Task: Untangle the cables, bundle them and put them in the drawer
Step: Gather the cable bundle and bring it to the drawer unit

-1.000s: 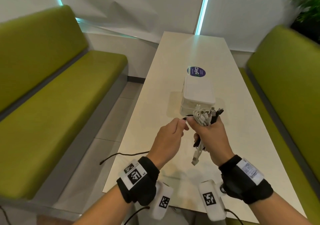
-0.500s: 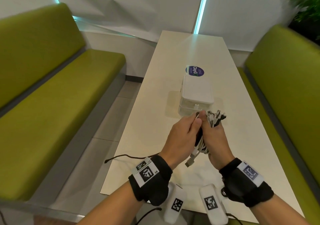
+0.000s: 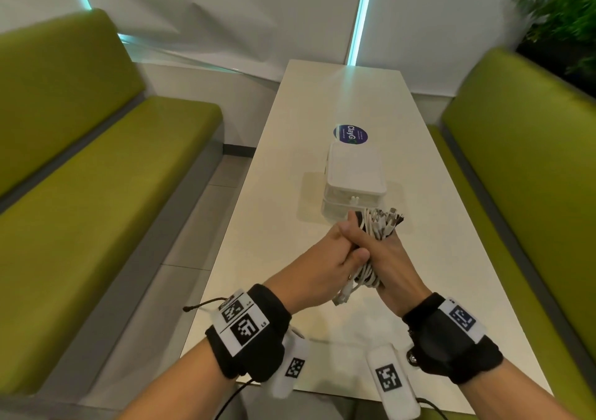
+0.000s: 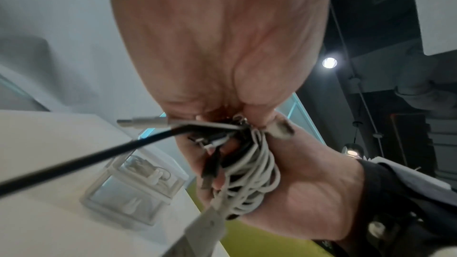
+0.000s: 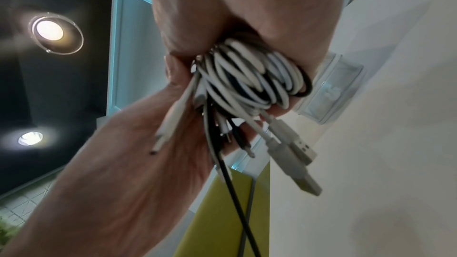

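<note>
My right hand (image 3: 392, 255) grips a coiled cable bundle (image 3: 379, 226) of white and black leads above the table, just in front of the white drawer box (image 3: 354, 174). Plug ends stick out of the top and USB plugs (image 5: 296, 153) hang below. My left hand (image 3: 338, 255) is pressed against the bundle and pinches a black cable (image 4: 86, 159) to it. That cable's loose tail (image 3: 200, 305) trails off the table's left edge. The wrist views show the bundle (image 5: 247, 77) held between both palms, and the drawers look closed.
The long white table (image 3: 264, 226) runs away from me, with a round blue sticker (image 3: 350, 135) behind the box. Green benches (image 3: 96, 193) line both sides, and a plant (image 3: 564, 16) stands at the back right.
My left hand has moved right, from a gap beside the bundle to pressing against it. The black cable's loose tail has been drawn in shorter. The bundle has stayed in the right hand.
</note>
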The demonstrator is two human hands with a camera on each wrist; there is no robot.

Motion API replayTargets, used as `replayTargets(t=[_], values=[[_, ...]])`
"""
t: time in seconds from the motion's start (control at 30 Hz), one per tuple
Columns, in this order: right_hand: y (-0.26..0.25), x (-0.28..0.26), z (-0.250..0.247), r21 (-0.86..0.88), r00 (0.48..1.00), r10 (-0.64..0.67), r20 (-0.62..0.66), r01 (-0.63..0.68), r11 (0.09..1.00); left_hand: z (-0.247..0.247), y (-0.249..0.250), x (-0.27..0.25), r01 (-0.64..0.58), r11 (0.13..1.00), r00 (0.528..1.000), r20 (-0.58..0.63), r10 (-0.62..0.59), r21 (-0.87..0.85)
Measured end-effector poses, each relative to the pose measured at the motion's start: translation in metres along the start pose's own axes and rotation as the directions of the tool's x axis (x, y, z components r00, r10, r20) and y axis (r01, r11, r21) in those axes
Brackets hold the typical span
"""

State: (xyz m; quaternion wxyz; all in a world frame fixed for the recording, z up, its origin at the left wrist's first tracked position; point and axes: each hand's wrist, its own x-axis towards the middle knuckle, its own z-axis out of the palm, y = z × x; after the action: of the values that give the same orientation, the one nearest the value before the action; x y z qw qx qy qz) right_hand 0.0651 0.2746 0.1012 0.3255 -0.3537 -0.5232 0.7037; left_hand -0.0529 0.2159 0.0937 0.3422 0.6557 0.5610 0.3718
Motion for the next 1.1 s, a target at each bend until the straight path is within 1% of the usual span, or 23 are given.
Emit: replayTargets(t=[0.1, 0.17, 0.37, 0.47, 0.5, 0.57, 0.63, 0.7, 0.77, 0.83, 0.9, 0.97, 1.03, 1.1], values=[[-0.004, 0.001, 0.002, 0.004, 0.998, -0.039, 0.039, 0.039, 0.999, -0.002, -0.002, -0.005, 0.038, 0.998, 0.997, -0.074, -0.035, 0.039], [-0.005, 0.001, 0.003, 0.023, 0.996, -0.068, 0.053, 0.066, 0.998, -0.005, 0.0, -0.007, 0.04, 0.998, 0.994, -0.101, -0.035, 0.044], [-0.002, -0.001, 0.008, 0.175, 0.998, -0.031, 0.051, 0.021, 0.984, -0.008, 0.0, -0.013, -0.007, 0.998, 0.998, -0.06, 0.011, 0.068], [-0.002, -0.007, 0.009, 0.195, 0.996, -0.027, 0.083, 0.01, 0.981, -0.015, -0.005, -0.014, 0.038, 0.981, 0.999, -0.03, -0.033, 0.189], [-0.003, -0.008, 0.01, 0.205, 0.995, -0.024, 0.097, 0.003, 0.979, -0.016, -0.006, -0.014, 0.039, 0.98, 0.999, -0.024, -0.035, 0.196], [-0.003, -0.009, 0.01, 0.227, 0.994, -0.032, 0.105, 0.008, 0.974, -0.018, -0.009, -0.015, 0.015, 0.994, 0.999, -0.04, -0.01, 0.112], [-0.003, -0.008, 0.013, 0.209, 0.993, -0.06, 0.103, 0.037, 0.977, -0.013, -0.009, -0.019, -0.027, 0.998, 0.996, -0.087, 0.022, -0.056], [-0.004, -0.007, 0.015, 0.182, 0.99, -0.097, 0.099, 0.077, 0.98, -0.006, -0.008, -0.024, -0.058, 0.978, 0.988, -0.153, 0.028, -0.198], [-0.003, -0.008, 0.017, 0.171, 0.993, -0.099, 0.067, 0.086, 0.981, -0.002, -0.006, -0.028, -0.043, 0.938, 0.977, -0.21, -0.032, -0.345], [-0.002, -0.007, 0.015, 0.2, 0.998, -0.054, 0.024, 0.048, 0.979, 0.002, -0.005, -0.032, 0.011, 0.891, 0.97, -0.211, -0.12, -0.455], [0.0, -0.006, 0.015, 0.256, 1.0, 0.004, 0.022, -0.009, 0.967, 0.006, -0.004, -0.036, 0.076, 0.898, 0.971, -0.173, -0.165, -0.434], [-0.002, -0.007, 0.016, 0.309, 0.998, 0.048, 0.044, -0.059, 0.949, 0.008, -0.005, -0.039, 0.094, 0.929, 0.974, -0.16, -0.161, -0.359], [-0.002, -0.007, 0.016, 0.372, 0.996, 0.055, 0.07, -0.078, 0.925, 0.009, -0.011, -0.04, 0.112, 0.926, 0.975, -0.142, -0.173, -0.359], [-0.001, -0.005, 0.015, 0.387, 0.996, 0.048, 0.076, -0.074, 0.919, 0.008, -0.015, -0.04, 0.157, 0.921, 0.972, -0.11, -0.208, -0.357]])
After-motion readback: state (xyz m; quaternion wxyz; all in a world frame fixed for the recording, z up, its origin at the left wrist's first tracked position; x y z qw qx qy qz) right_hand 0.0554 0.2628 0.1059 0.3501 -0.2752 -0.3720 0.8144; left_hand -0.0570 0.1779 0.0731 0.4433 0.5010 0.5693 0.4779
